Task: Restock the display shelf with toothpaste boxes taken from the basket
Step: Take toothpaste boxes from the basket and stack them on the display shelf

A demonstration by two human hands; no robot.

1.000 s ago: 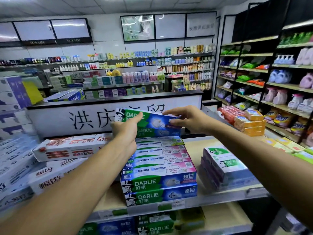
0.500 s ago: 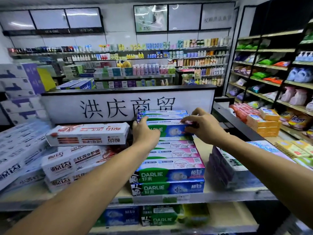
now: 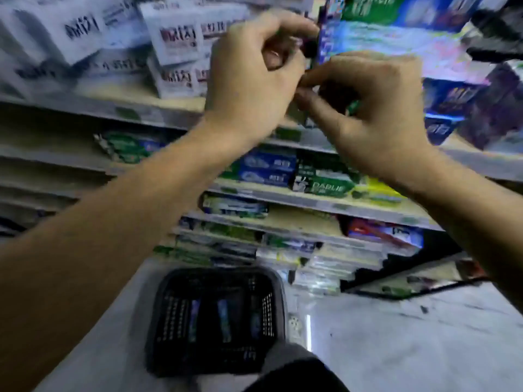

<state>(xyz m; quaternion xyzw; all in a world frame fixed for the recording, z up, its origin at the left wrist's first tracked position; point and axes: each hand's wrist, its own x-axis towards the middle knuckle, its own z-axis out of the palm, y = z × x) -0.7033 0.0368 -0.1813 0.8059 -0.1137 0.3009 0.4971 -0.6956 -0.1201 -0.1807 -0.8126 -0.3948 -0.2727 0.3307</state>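
The view is blurred and tilted down. My left hand [image 3: 254,80] and my right hand [image 3: 376,108] hover close together in front of the top shelf [image 3: 141,114], fingers loosely curled, with nothing visibly held. Just beyond them at the upper right lies the stack of green-and-blue Darlie toothpaste boxes [image 3: 396,38]. On the floor below stands a black mesh basket [image 3: 169,321] with a few blue toothpaste boxes [image 3: 223,321] lying inside.
White toothpaste boxes [image 3: 175,52] are piled on the top shelf at left. Lower shelves hold more Darlie boxes [image 3: 325,185] and other packs. Pale floor [image 3: 396,335] stretches right of the basket. My dark trouser leg [image 3: 297,372] is at the bottom edge.
Both hands have let go of the Darlie box now lying on the stack and pulled back. The view has swung down, bringing the lower shelves and the basket into sight.
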